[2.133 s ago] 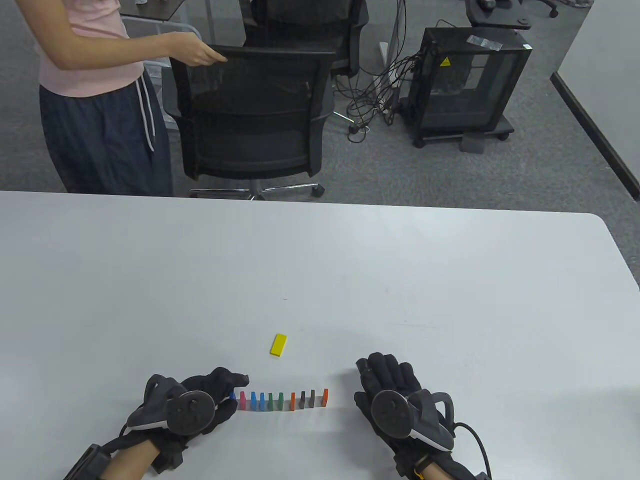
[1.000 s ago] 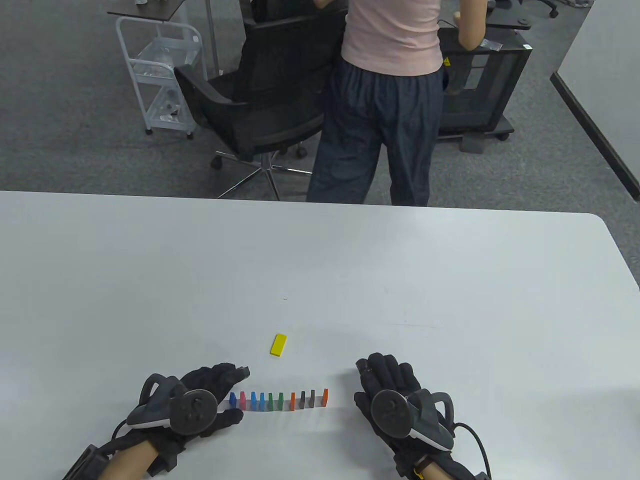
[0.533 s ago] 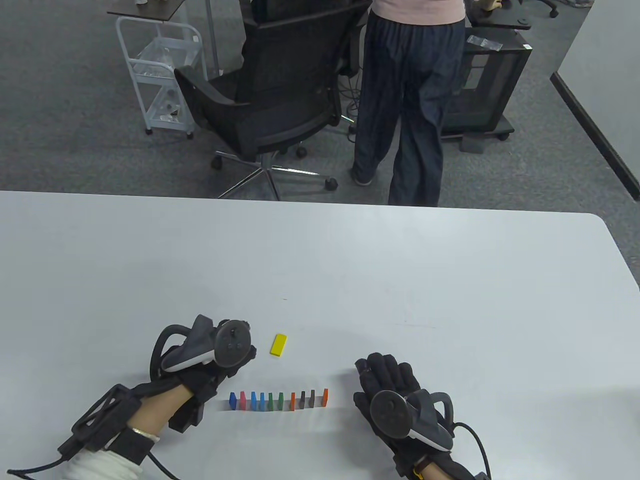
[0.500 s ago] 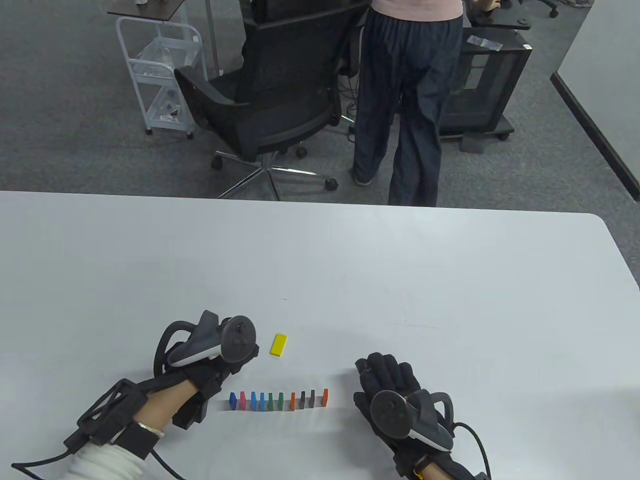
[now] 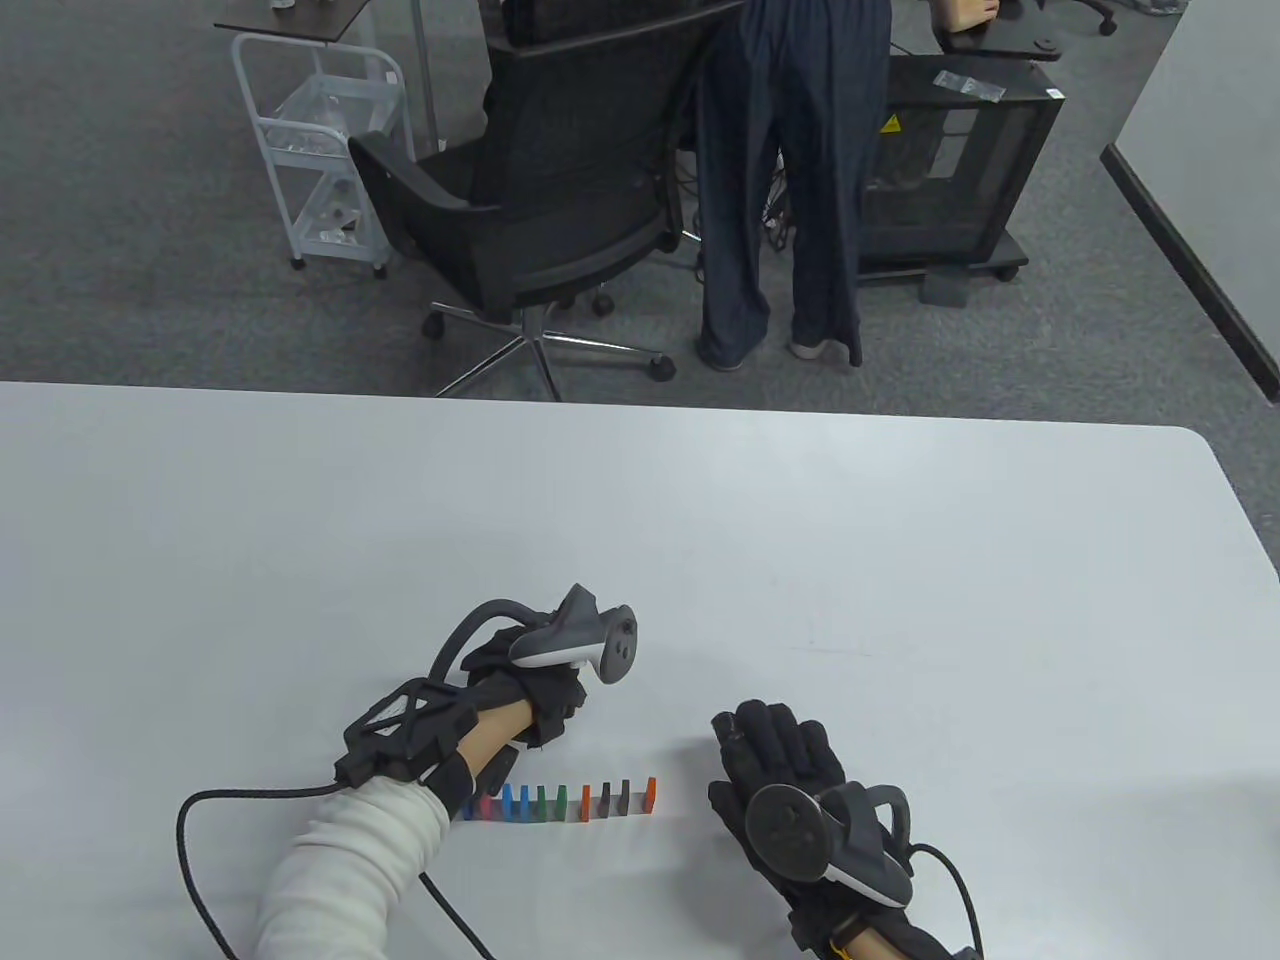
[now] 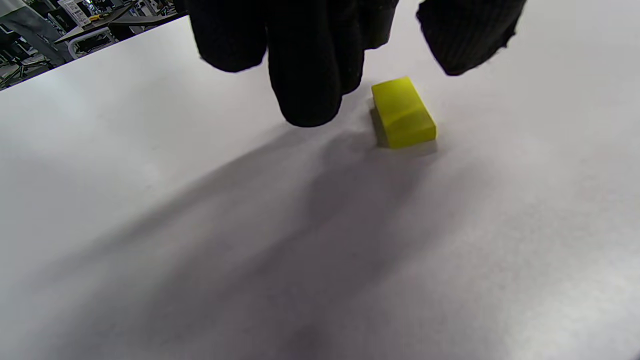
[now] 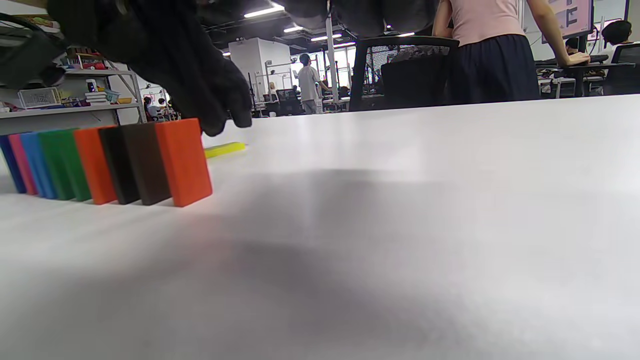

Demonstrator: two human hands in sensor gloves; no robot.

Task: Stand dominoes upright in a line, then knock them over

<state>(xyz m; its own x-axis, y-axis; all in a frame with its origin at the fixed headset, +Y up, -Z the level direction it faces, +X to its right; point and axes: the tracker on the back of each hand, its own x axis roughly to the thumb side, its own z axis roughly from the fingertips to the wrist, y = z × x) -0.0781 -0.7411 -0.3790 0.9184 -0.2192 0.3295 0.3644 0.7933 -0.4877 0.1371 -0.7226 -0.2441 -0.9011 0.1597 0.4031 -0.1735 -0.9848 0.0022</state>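
Note:
A row of several coloured dominoes (image 5: 570, 800) stands upright near the table's front edge, with an orange one (image 5: 650, 792) at its right end. In the right wrist view that orange domino (image 7: 182, 160) is closest. My left forearm crosses over the row's left end. My left hand (image 5: 540, 700) hovers over a flat yellow domino (image 6: 402, 112), fingers (image 6: 305, 90) and thumb spread just above it without touching; the table view hides this domino. My right hand (image 5: 775, 750) rests flat on the table right of the row, holding nothing.
The white table (image 5: 700, 520) stretches far beyond the dominoes. My left glove's cable (image 5: 190, 830) loops on the table at the front left. Behind the table are a black office chair (image 5: 530, 200), a standing person (image 5: 780, 200), a white cart (image 5: 320, 140) and a black cabinet (image 5: 950, 170).
My left hand left the row's left end and swung forward and right over the yellow domino. The right hand and the row stayed still. The person behind walked right and farther away.

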